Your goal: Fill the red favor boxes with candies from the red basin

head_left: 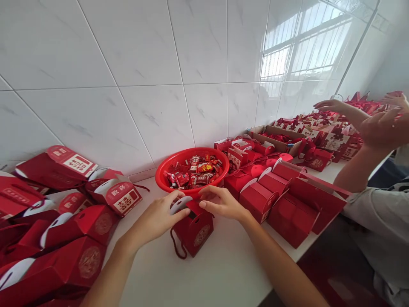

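A small red gift box (pixel 195 235) stands on the white table in front of me, its top flaps raised and apart. My left hand (pixel 159 215) pinches the rounded flap on the left, thumb in front and fingers behind. At the right-hand flap, my right hand (pixel 225 202) has its thumb and fingers closed around the edge. A dark red cord handle (pixel 179 247) hangs down the box's left side. Just behind the box sits a red plastic basket (pixel 166 185) with wrapped candies (pixel 203 170) inside. The box's interior is mostly hidden.
Red gift boxes (pixel 92 226) are piled at the left. More boxes (pixel 260 198) stand at the right, near a cardboard tray (pixel 298 149). Another person's arm (pixel 377 132) reaches in over the right side. A tiled wall (pixel 153 115) borders the table's back.
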The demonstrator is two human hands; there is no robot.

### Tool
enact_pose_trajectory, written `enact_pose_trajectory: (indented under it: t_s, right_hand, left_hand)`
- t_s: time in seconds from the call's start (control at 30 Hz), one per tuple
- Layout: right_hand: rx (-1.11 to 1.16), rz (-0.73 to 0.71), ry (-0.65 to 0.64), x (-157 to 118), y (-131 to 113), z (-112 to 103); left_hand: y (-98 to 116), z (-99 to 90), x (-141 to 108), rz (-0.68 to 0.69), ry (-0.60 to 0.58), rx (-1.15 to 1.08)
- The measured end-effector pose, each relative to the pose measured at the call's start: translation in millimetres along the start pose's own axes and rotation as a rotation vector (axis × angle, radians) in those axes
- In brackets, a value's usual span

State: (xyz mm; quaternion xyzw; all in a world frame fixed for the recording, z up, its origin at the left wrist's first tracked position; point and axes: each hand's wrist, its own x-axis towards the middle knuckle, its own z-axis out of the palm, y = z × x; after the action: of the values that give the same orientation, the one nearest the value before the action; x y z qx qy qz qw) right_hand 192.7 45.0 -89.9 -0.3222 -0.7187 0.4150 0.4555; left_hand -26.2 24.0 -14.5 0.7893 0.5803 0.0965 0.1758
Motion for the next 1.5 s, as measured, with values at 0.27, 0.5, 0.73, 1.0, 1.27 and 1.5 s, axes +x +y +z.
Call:
enact_pose_trajectory:
  t_s: [0.27, 0.5, 0.73, 1.0, 1.27, 1.5]
  right_hand:
    - [-0.115, 0.126, -0.164, -1, 8, -2]
    - [-0.081, 0.171, -0.215, -3, 11, 7]
    - [0.200, 0.311, -0.198, -2, 3, 18]
    - [0.252, 0.439, -0.213, -3, 8, 26]
    - [0.227, 0.436, -0.227, -4, 7, 22]
    - [0.255, 0.395, -0.243, -4, 12, 25]
  left_hand:
    - [-27, 14.0, 11, 0.051, -0.096, -0.263]
    - [-32, 20.1, 12, 0.061, -0.193, -0.311]
    - [-41, 13.3, 10, -0.123, -0.395, -0.393]
    - [-44, 16.8, 15, -0.041, -0.487, -0.490]
    - [-42, 20.0, 16, -0.073, -0.492, -0.482]
    - [-41, 24.0, 17, -0.062, -0.452, -0.464]
